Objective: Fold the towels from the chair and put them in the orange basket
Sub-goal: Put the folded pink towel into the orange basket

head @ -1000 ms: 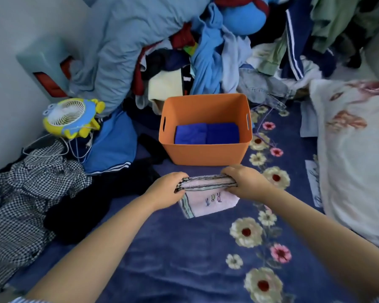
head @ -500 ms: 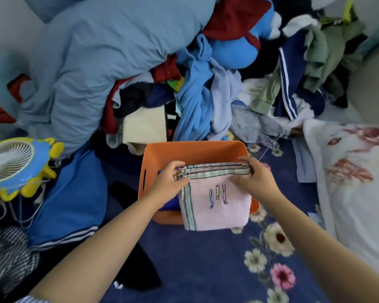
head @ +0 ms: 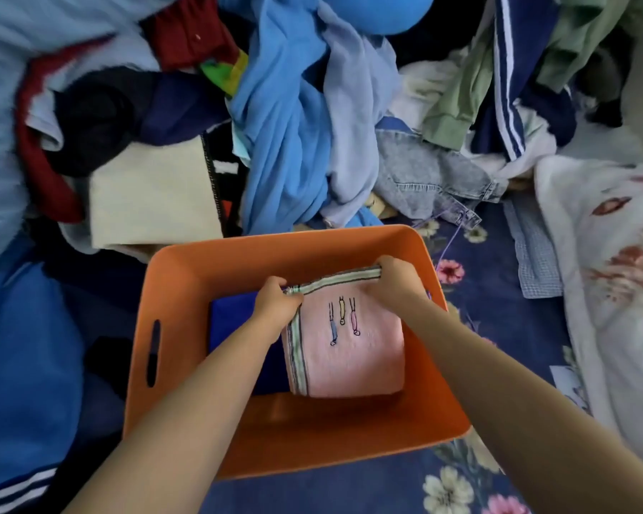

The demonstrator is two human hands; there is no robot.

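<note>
Two hands (head: pixel 335 291) gripping pink towel (head: pixel 349 350), orange basket (head: pixel 186 276), blue towel (head: pixel 234 317) beneath

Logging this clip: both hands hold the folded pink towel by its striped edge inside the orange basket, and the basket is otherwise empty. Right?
Not quite. The head view shows a folded blue towel already in the orange basket. The rest holds: left hand and right hand hold the pink towel by its striped edge.

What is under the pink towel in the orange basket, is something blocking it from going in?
Nothing visible blocks it. The pink towel is already inside the orange basket, with both hands, left and right, gripping its striped far edge. A folded blue towel lies beneath it on the left, with room left on top.
</note>
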